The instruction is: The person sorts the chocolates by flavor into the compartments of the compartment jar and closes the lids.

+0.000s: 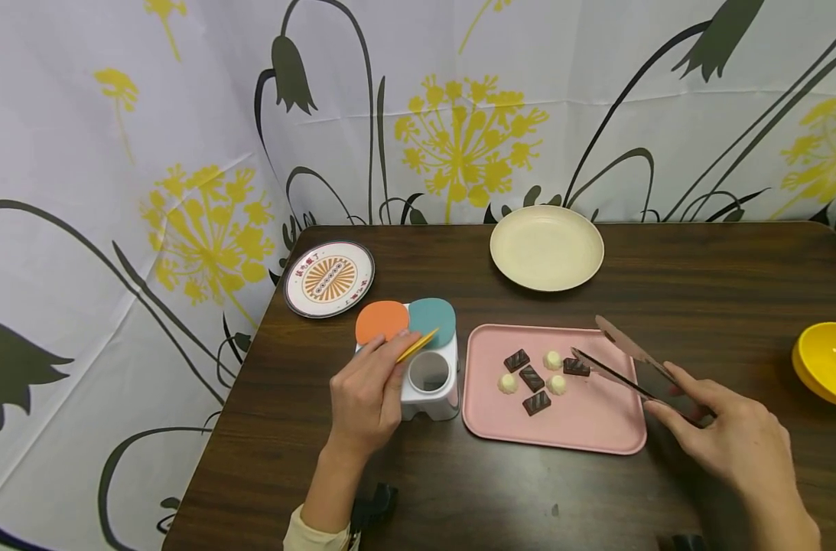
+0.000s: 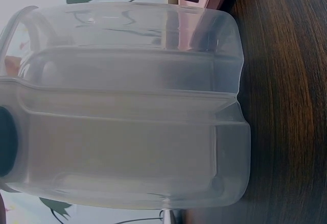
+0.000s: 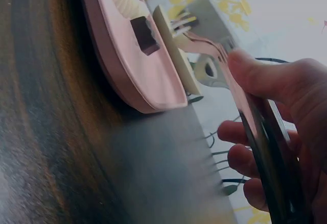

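The right hand (image 1: 734, 440) curls its fingers (image 3: 240, 132) around tongs (image 1: 627, 366), whose tips sit at a dark chocolate (image 1: 576, 367) on the pink tray (image 1: 596, 428). The left hand (image 1: 365, 398) pinches a yellow lid (image 1: 418, 346) raised over the white container (image 1: 431, 383) on the worktop (image 1: 700, 260).

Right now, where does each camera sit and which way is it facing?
Head: worn high, looking down at the table; left hand at the white container, right hand holding tongs.
Left wrist: low, close against the container; no hand shows.
Right wrist: at table level, facing the pink tray; fingers on the tongs.
Shared: the tray appears in all three.
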The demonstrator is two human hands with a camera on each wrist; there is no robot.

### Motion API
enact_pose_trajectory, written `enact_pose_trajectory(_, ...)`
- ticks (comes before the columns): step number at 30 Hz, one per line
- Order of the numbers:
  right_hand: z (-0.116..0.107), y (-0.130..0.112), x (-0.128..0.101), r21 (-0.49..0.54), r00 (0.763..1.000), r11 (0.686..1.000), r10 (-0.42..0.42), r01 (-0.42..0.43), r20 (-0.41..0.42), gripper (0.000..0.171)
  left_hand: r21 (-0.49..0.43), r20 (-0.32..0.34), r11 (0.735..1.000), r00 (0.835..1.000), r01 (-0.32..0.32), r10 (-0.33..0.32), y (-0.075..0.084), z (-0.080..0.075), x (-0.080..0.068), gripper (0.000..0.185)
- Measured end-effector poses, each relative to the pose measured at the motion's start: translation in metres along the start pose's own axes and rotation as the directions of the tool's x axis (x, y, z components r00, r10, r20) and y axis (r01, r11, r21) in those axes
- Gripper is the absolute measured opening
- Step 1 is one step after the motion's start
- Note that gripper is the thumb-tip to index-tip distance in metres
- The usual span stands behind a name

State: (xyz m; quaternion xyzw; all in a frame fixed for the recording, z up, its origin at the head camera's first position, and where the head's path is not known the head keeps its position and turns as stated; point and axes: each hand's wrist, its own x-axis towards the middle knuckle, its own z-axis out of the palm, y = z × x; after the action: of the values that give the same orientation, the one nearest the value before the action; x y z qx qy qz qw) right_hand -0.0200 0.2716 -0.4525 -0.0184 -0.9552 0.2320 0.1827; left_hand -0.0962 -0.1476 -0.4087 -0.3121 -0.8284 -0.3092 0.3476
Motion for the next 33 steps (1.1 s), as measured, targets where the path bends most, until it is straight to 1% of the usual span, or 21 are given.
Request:
enact_pose_trajectory(5, 0.0047, -0.003, -0.0013, -0.01, 0.995, 0.998, -0.069, 0.07, 0.068, 0.061, -0.004, 0.005, 1.0, 1.0, 0.005, -0.005, 0.0001, 0.0003, 0.0003, 0.032)
enact_pose_trajectory(11, 0.0058, -0.0044, 0.0, 0.036, 0.98, 0.991, -0.136, 0.132, 0.144, 0.057, 0.0, 0.012, 1.0, 1.0, 0.011, -0.011, 0.0006, 0.0001, 0.0007, 0.033)
enact_pose_trajectory(14, 0.0046, -0.0044, 0.0006, 0.054, 0.972, 0.988, -0.153, 0.146, 0.177, 0.056, 0.001, 0.014, 1.0, 1.0, 0.016, -0.016, 0.0008, -0.0002, 0.0005, 0.033)
enact_pose_trajectory(17, 0.0032, -0.0046, 0.0013, 0.045, 0.968, 0.989, -0.147, 0.14, 0.204, 0.054, 0.0, 0.014, 1.0, 1.0, 0.016, -0.016, 0.0009, -0.0004, 0.0003, 0.033)
enact_pose_trajectory(22, 0.0018, -0.005, 0.0035, 0.001, 0.961, 0.995, -0.094, 0.097, 0.262, 0.051, 0.002, 0.005, 1.0, 1.0, 0.008, -0.008, 0.0006, -0.0003, 0.0003, 0.032)
enact_pose_trajectory(27, 0.0007, -0.0046, 0.0049, -0.016, 0.961, 0.996, -0.08, 0.088, 0.265, 0.048, -0.003, 0.006, 1.0, 1.0, 0.011, -0.011, 0.0009, -0.0004, 0.0007, 0.032)
enact_pose_trajectory(33, 0.0011, -0.0034, 0.0061, -0.015, 0.972, 0.994, -0.106, 0.112, 0.211, 0.044, 0.0, -0.002, 1.0, 1.0, 0.002, -0.002, 0.0011, -0.0002, 0.0011, 0.032)
